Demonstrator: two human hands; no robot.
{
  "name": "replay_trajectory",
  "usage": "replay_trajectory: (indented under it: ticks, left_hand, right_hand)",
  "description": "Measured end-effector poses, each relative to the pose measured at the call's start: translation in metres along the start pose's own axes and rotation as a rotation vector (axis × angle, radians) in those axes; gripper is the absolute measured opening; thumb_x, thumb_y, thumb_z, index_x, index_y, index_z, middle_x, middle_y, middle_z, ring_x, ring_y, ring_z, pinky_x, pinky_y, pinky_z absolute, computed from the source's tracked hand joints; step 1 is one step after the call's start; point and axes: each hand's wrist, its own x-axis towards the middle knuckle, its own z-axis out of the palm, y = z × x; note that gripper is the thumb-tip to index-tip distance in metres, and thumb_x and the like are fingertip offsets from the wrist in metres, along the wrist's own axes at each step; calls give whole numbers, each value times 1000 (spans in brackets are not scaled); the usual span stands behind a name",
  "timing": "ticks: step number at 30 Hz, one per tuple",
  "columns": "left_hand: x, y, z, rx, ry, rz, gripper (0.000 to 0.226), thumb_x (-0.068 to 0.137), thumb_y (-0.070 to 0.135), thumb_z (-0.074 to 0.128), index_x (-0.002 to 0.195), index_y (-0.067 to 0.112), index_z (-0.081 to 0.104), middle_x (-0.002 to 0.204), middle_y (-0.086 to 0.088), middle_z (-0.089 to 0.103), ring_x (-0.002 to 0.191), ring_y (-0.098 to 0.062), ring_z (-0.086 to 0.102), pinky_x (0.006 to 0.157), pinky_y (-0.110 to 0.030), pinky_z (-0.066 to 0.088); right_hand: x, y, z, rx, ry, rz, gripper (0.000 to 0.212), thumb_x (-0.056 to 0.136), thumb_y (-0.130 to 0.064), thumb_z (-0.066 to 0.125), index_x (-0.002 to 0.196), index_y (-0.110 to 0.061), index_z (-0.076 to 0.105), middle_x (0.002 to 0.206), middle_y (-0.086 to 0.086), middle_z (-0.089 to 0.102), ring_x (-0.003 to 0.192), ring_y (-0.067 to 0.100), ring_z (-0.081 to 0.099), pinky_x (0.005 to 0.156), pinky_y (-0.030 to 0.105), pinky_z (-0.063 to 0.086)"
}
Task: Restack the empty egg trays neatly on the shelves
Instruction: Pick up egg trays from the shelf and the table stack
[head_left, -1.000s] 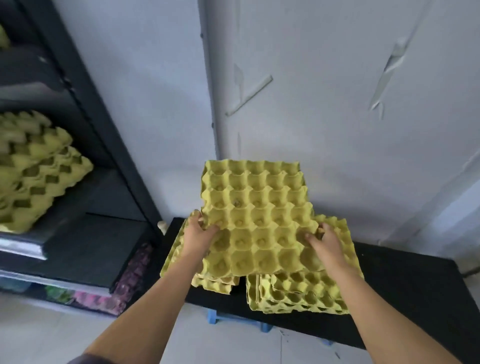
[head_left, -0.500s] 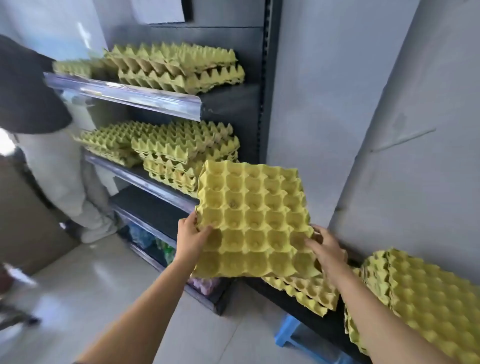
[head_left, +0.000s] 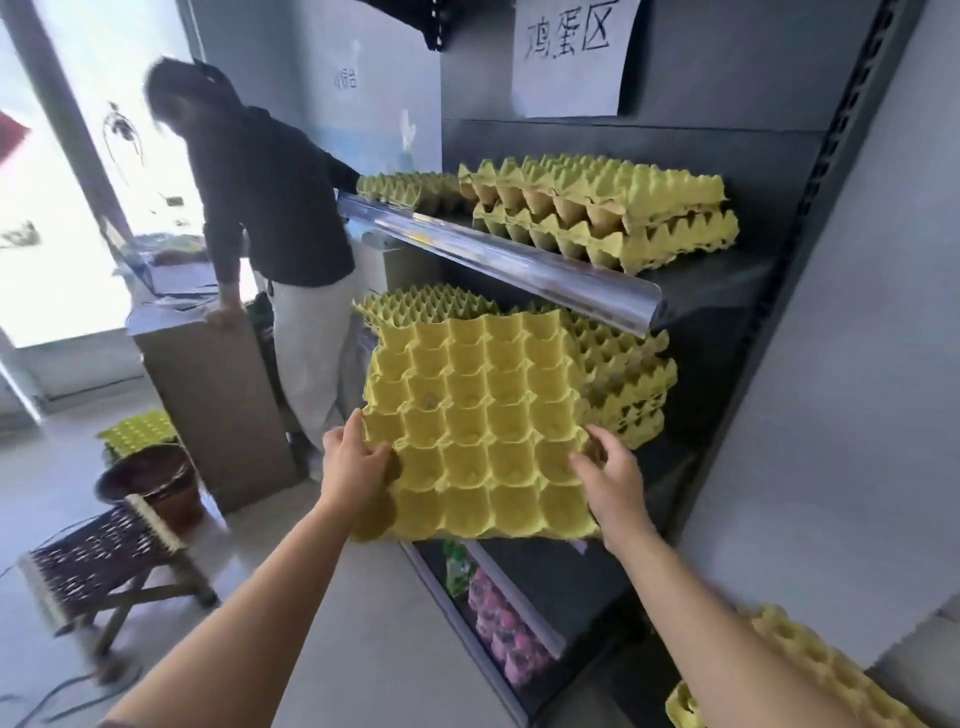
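We are gripping one yellow egg tray before the middle-shelf stack, left hand and right hand clamping opposite edges.

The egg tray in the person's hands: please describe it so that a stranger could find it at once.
Find the dark shelf unit with the white paper sign. Before its middle shelf, a yellow egg tray hangs in the air, left hand and right hand holding its near sides. Unlike the stacked trays behind it, it is single and faces the camera.
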Motion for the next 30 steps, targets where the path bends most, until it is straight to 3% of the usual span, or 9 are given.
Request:
replay_trajectory:
  ticks: [4, 9, 11, 15, 17, 19, 24, 27, 30]
  left_hand:
    - [29, -2, -20, 364, 218, 218, 58, 92, 30, 53, 145, 24, 30, 145, -6, 26, 132, -28, 26, 107, -42, 22]
    - [66, -10, -27, 739, -129, 592, 82, 71, 74, 13, 143, 39, 28, 151, 2, 22, 140, -22, 15, 113, -43, 7]
    - [97, -23, -27, 834, -210, 706, 81, 70, 75, 21, 143, 41, 25, 150, 1, 26, 140, -25, 19, 113, -45, 9]
    - [175, -46, -29, 974, -219, 858, 79, 67, 64, 56, 137, 37, 30, 134, -4, 50, 120, -28, 51, 98, -49, 38]
    - [223, -51, -34, 992, -224, 877, 78, 69, 46, 74, 137, 36, 35, 135, -2, 51, 115, -24, 56, 97, -47, 41]
    - [265, -52, -37, 1010, -220, 926, 76, 71, 31, 77, 138, 33, 40, 138, 0, 48, 114, -21, 56, 98, -44, 41]
    - [376, -35, -40, 1032, -155, 1103, 86, 39, 20, 89, 120, 29, 62, 118, 0, 61, 94, -18, 65, 86, -39, 51]
    - [430, -14, -31, 1021, -122, 1181, 78, 40, 11, 86, 114, 26, 65, 112, -4, 62, 91, -22, 65, 86, -41, 51]
    - [475, -1, -17, 1005, -127, 1228, 72, 46, 6, 83, 113, 25, 66, 111, -5, 62, 92, -25, 65, 90, -41, 49]
  right_hand:
    - [42, -17, 55, -31, -57, -30, 46, 93, -15, 56, 138, -15, 47, 138, 5, 49, 128, 22, 44, 107, 40, 38]
    - [87, -29, 127, -64, -93, -55, 46, 93, -13, 56, 138, -12, 46, 138, 8, 49, 128, 24, 44, 106, 36, 37]
    - [110, -33, 162, -59, -75, -29, 46, 93, -14, 56, 138, -12, 47, 138, 10, 49, 127, 25, 45, 105, 37, 38]
    - [158, -37, 225, -28, -7, 27, 46, 93, -14, 55, 139, -13, 45, 141, 9, 46, 127, 25, 45, 102, 36, 39]
    - [182, -39, 256, -11, 23, 75, 48, 94, -15, 54, 140, -18, 42, 144, 9, 42, 129, 26, 43, 103, 41, 41]
    - [201, -43, 280, 13, 60, 113, 49, 94, -15, 53, 142, -20, 40, 146, 9, 40, 130, 27, 41, 104, 42, 40]
    - [254, -56, 322, 86, 85, 81, 58, 94, -23, 57, 146, -18, 32, 149, 7, 35, 133, 21, 38, 105, 33, 34]
    - [285, -55, 332, 108, -67, 25, 85, 87, -28, 67, 153, -24, 12, 151, -1, 23, 129, 7, 29, 103, 23, 27]
    - [320, -49, 340, -42, -102, -24, 92, 86, -26, 69, 152, -25, 6, 154, 2, 18, 134, 8, 24, 102, 20, 23]
